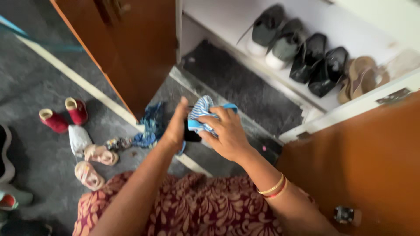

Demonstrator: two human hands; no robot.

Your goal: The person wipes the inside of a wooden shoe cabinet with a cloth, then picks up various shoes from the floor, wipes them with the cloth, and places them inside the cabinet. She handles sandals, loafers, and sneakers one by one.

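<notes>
A small blue-and-white striped shoe (202,112) is held between both hands in front of an open shoe cupboard. My left hand (176,126) grips its left side, with a dark part of the shoe showing under the palm. Over the shoe's right side my right hand (225,133) closes, two bangles on its wrist. The shoe hangs above the dark bottom shelf (245,91) of the cupboard.
The upper white shelf (306,94) carries grey sneakers (273,35), black shoes (319,63) and tan sandals (361,76). Brown cupboard doors (131,48) stand open left and right. On the grey floor lie red boots (65,114), pink sandals (94,164) and a blue cloth (151,124).
</notes>
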